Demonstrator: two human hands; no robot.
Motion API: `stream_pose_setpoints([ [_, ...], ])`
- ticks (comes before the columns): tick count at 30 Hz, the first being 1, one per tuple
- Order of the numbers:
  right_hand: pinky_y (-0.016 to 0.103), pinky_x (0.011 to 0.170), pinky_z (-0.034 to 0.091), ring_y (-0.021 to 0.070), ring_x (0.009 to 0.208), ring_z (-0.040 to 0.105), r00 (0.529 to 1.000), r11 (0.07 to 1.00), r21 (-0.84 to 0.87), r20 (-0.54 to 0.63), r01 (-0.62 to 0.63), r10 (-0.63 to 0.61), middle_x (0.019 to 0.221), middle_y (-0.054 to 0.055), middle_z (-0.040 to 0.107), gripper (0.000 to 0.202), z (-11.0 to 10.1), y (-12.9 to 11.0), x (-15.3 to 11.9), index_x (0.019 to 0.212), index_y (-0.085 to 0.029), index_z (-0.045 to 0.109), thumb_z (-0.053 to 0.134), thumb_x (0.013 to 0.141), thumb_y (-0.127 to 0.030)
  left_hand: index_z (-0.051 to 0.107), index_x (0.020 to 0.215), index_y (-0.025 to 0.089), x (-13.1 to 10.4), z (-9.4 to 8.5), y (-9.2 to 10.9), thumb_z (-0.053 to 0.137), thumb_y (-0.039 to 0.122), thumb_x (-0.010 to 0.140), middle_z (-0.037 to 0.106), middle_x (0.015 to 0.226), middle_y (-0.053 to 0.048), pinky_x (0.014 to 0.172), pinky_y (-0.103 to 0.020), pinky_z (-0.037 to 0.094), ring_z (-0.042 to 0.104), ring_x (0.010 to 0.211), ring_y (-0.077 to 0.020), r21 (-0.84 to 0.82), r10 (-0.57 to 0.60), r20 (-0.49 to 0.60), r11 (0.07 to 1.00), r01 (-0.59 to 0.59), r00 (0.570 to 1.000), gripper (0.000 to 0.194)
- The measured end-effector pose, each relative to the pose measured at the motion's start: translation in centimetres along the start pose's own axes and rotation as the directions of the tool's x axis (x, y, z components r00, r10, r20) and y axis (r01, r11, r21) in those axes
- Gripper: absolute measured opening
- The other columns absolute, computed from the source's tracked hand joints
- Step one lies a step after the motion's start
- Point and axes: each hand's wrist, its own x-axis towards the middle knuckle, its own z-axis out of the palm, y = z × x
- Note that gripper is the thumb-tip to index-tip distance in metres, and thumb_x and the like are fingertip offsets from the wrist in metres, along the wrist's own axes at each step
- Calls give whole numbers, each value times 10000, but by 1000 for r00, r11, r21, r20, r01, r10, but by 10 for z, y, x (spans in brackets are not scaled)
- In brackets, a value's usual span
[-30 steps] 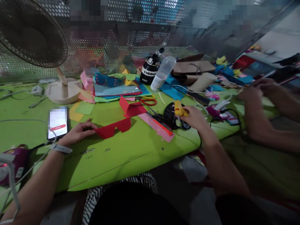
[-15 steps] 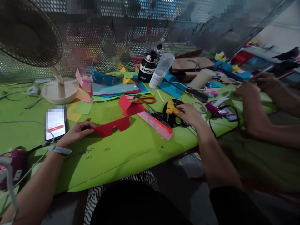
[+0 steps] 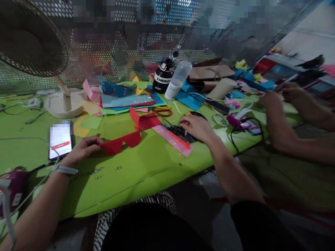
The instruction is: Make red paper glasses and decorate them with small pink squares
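Observation:
My left hand [image 3: 85,149] pinches one end of a red paper glasses cutout [image 3: 120,143], which hangs low over the green table. A folded red paper piece [image 3: 145,120] lies just behind it, partly on a pink paper strip [image 3: 176,141]. Over a black round dish [image 3: 195,139], my right hand [image 3: 197,127] closes round what looks like a yellow glue gun [image 3: 186,123]. The fingers cover most of it, and a pale nozzle points down beneath them. An orange cutter [image 3: 180,140] and dark-handled scissors lie to the left of the dish.
A phone [image 3: 60,141] lies beyond my left wrist, below a fan [image 3: 65,104]. Blue paper glasses [image 3: 116,89] rest on stacked sheets. A black bottle [image 3: 163,78] and a clear bottle [image 3: 179,80] stand behind. At right are cables, a purple power strip [image 3: 237,120] and another person's arms [image 3: 281,129].
My right hand has shifted left and closed further over the yellow glue gun, hiding most of it. My left hand still holds the red paper glasses; the view has turned slightly.

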Motion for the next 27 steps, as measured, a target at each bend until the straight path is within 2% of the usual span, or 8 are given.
stream_pose_setpoints([
  [3,302,694,416,234,865,637,994,998,-42,103,51,-46,944,86,709,218,4,-11,8,947,-183,682,560,864,-344,661,789,194,0,1,-3,654,454,726,691,807,-43,867,-379,494,631,896,-249,5,8,10,1000,-8,1000,268],
  [7,297,697,411,242,904,631,990,991,-120,134,63,-46,982,106,691,258,8,-25,11,964,-176,666,535,873,-379,657,792,196,0,3,-3,662,470,714,684,799,-33,855,-383,505,631,838,-230,-23,-2,5,1000,2,1000,284],
  [9,303,708,416,257,933,626,988,986,-153,150,66,-43,1057,129,667,292,9,-27,9,1035,-168,651,548,855,-373,658,778,202,1,3,-2,659,479,710,686,790,-32,905,-404,484,631,860,-240,-4,12,5,1000,-12,1000,285],
  [12,309,717,429,274,957,621,978,987,-118,189,111,-87,1168,136,624,429,11,-27,7,1194,-176,591,596,806,-358,662,758,209,1,2,1,648,472,715,693,780,-34,992,-426,426,625,936,-263,40,44,12,998,-45,999,267],
  [14,314,730,435,278,965,616,974,988,-89,203,125,-105,1191,138,607,469,13,-29,7,1227,-172,574,610,785,-325,661,752,212,1,2,1,643,463,719,694,779,-36,1011,-432,409,621,972,-272,51,50,17,997,-51,999,254],
  [21,309,763,440,254,992,604,982,991,-10,134,135,-132,1129,117,625,348,18,-53,17,1167,-174,611,547,833,-245,650,745,210,1,2,3,635,466,730,689,764,-31,1072,-442,347,618,993,-274,69,59,28,996,-61,998,256],
  [24,334,760,436,275,997,604,990,988,-140,133,61,-43,1091,130,642,298,15,-52,28,1108,-184,661,506,854,-185,653,750,206,1,1,2,624,464,737,681,758,-34,1018,-423,403,617,984,-271,94,50,25,994,-52,998,261],
  [27,399,842,415,337,1062,564,997,962,-274,76,-9,31,1057,173,647,266,15,-46,44,1005,-145,706,493,848,-134,656,764,206,1,1,1,619,467,736,677,772,-45,946,-407,453,617,971,-276,96,35,20,995,-37,999,265],
])
